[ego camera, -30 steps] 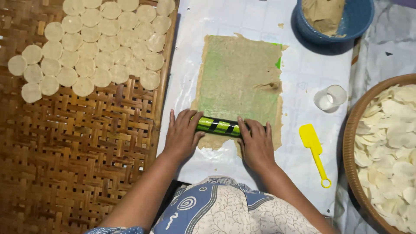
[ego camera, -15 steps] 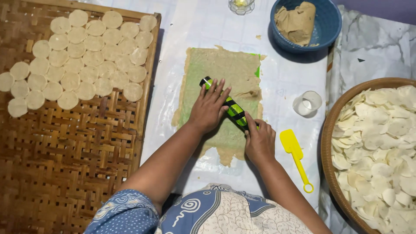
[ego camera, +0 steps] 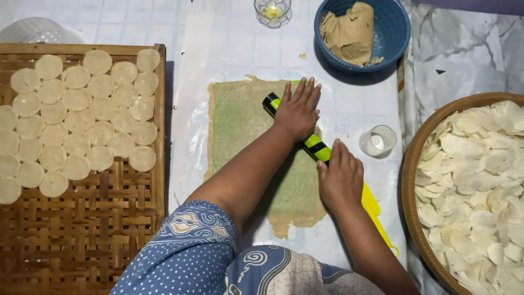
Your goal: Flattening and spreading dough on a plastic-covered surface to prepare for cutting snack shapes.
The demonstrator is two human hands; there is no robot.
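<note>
The green and black rolling pin (ego camera: 297, 128) lies slantwise on the thin sheet of dough (ego camera: 245, 142), its long axis running from the sheet's upper middle down toward its right edge, one black-capped end pointing up and left, the other hidden under a palm. Nearest the camera, the right hand (ego camera: 340, 177) presses flat on the pin's lower end at the dough's right edge, fingers together and laid forward, not curled around it. The left hand (ego camera: 299, 109) rests farther up the dough, open-palmed on the pin's upper part with fingers spread and pointing away from the body; its forearm crosses the sheet on the diagonal from a blue patterned sleeve (ego camera: 188, 248). Just right of the dough, partly under the right wrist, lies a yellow scraper (ego camera: 375, 210). The dough sits on a clear plastic sheet (ego camera: 349, 98) over white tiles. Left of the dough is a woven bamboo tray (ego camera: 71, 235) carrying cut dough rounds (ego camera: 82, 120) (in close rows across its upper half). Right of the dough stand a small round cutter (ego camera: 377, 140) and, well beyond it, a wide basket (ego camera: 410, 180) heaped with pale discs (ego camera: 480, 180). Beyond the dough's far edge sit a blue bowl (ego camera: 396, 27) holding a lump of dough (ego camera: 346, 34) and a small glass (ego camera: 272, 11).
</note>
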